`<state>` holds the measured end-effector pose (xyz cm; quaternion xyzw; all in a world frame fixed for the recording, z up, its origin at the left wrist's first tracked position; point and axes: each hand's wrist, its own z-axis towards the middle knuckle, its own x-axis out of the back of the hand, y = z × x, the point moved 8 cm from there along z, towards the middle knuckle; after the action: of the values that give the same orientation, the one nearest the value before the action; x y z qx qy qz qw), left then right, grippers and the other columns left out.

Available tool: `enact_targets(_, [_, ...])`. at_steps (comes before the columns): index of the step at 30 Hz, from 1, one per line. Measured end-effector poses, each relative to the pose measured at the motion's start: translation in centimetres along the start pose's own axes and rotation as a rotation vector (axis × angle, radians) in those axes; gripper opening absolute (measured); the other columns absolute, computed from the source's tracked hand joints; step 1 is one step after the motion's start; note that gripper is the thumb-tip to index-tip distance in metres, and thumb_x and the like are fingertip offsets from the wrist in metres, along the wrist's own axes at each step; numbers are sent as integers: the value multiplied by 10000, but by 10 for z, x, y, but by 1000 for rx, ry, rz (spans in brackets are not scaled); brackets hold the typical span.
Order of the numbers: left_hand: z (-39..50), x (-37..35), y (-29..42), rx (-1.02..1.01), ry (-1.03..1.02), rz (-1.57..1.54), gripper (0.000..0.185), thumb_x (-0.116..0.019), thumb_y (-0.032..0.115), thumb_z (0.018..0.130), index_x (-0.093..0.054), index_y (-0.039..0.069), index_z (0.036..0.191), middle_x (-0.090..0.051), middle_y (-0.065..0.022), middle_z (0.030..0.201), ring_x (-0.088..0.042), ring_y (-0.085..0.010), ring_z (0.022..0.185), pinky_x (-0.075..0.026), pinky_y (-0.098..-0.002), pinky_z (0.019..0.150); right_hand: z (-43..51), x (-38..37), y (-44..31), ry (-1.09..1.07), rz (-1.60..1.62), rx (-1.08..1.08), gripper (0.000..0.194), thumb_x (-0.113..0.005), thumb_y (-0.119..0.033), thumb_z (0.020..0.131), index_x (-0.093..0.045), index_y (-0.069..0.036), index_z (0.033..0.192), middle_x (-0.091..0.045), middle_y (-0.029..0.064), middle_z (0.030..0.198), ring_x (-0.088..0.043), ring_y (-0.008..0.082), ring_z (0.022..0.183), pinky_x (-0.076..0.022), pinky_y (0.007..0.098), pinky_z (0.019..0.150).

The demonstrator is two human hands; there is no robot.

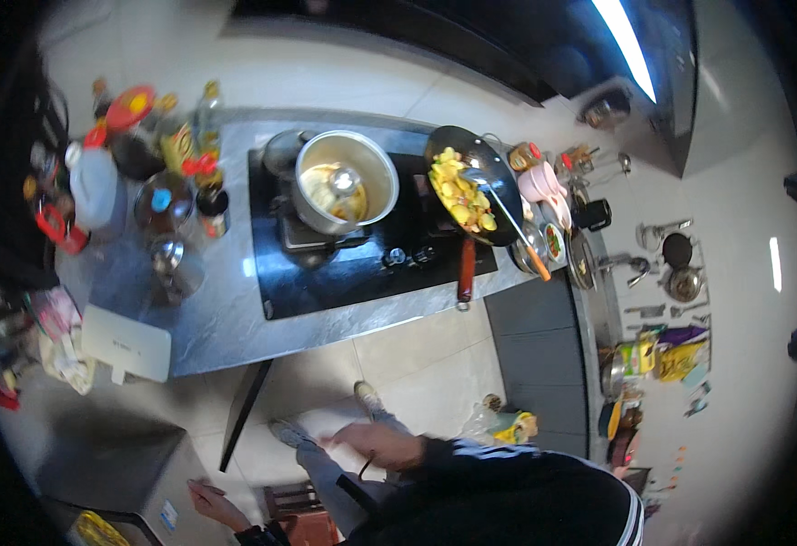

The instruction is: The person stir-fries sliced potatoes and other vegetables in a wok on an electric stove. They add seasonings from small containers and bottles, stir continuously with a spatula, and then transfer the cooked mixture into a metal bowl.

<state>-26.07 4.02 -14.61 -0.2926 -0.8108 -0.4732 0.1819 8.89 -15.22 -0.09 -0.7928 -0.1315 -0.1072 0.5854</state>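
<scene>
My left hand (220, 506) hangs low beside a grey metal cabinet, its fingers loosely bent and nothing visible in them. Over the floor and in front of my legs is my right hand (379, 445), blurred, with its fingers partly hidden. Both hands are away from the counter. On the black glass cooktop (364, 280) stands a deep metal pot (386, 194) with pale food and a metal ladle (345, 180) inside. To its right sits a black wok (497, 160) of yellow potato slices (463, 194). A spatula (511, 213) with an orange handle rests across the wok.
Bottles and a translucent jug (96, 191) crowd the counter's left end, near a white flat board (125, 345) at its edge. The wok's wooden handle (466, 269) juts over the front edge. A dark open door panel (247, 413) projects below. Plastic bags (497, 424) lie on the floor.
</scene>
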Motion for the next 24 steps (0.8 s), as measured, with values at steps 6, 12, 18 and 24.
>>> enact_targets(6, [-137, -224, 305, -538, -886, -523, 605, -543, 272, 1009, -333, 81, 1543, -534, -137, 1443, -595, -215, 1132, -469, -331, 977, -217, 395, -21, 1169, -1098, -374, 449, -616, -79, 777, -590, 13, 1216, -674, 197, 1017, -617, 414, 984, -499, 467, 848])
enact_targets(12, [-229, -444, 444, 433, -1691, -445, 473, -491, 374, 1041, -512, 10, 1342, -663, -109, 1105, -668, -181, 831, -576, -338, 740, -245, 513, 181, 949, -571, -767, 562, -691, -389, 879, -529, 32, 1215, -676, 257, 867, -649, 479, 788, -518, 536, 730])
enact_targets(18, [-270, -427, 477, 489, -1531, -248, 187, -626, 84, 950, -447, 137, 964, -432, 81, 635, -372, -14, 434, -306, -183, 361, -281, 494, 143, 1010, -529, -630, 274, -631, -319, 943, -647, -60, 1029, -673, 219, 778, -662, 434, 762, -499, 523, 647])
enact_targets(24, [-294, -436, 534, 664, -1524, -257, 161, -518, 124, 1007, -478, 141, 852, -447, 91, 590, -390, -26, 396, -336, -188, 339, -325, 500, 77, 1265, -333, -446, 321, -626, -301, 976, -651, 6, 1065, -633, 172, 721, -634, 292, 651, -479, 415, 609])
